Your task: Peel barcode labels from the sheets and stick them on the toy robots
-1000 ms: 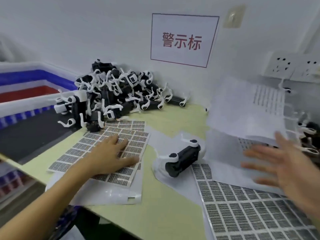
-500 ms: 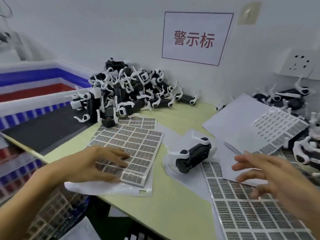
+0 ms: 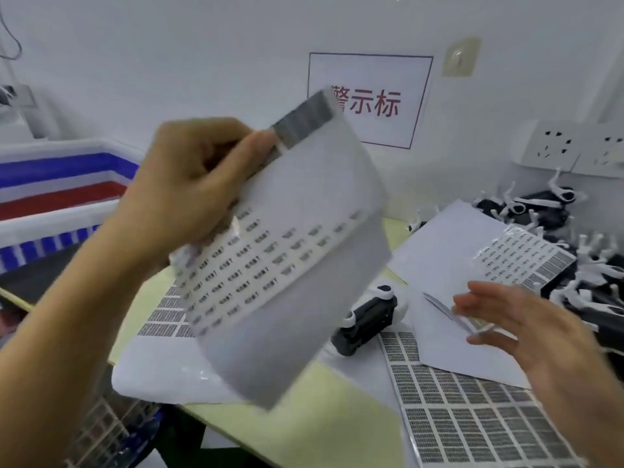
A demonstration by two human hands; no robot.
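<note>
Head view: left hand (image 3: 189, 184) pinches a curled white label sheet (image 3: 297, 265) aloft; right hand (image 3: 526, 336) hovers, fingers spread, beside a black-and-white toy robot (image 3: 368, 315) on the pale yellow table (image 3: 337, 417).

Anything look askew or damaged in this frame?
The label sheet lifted by the left hand is bent and crumpled at its lower left corner. Behind the right hand, another sheet lies crooked, partly over toy robots.
</note>
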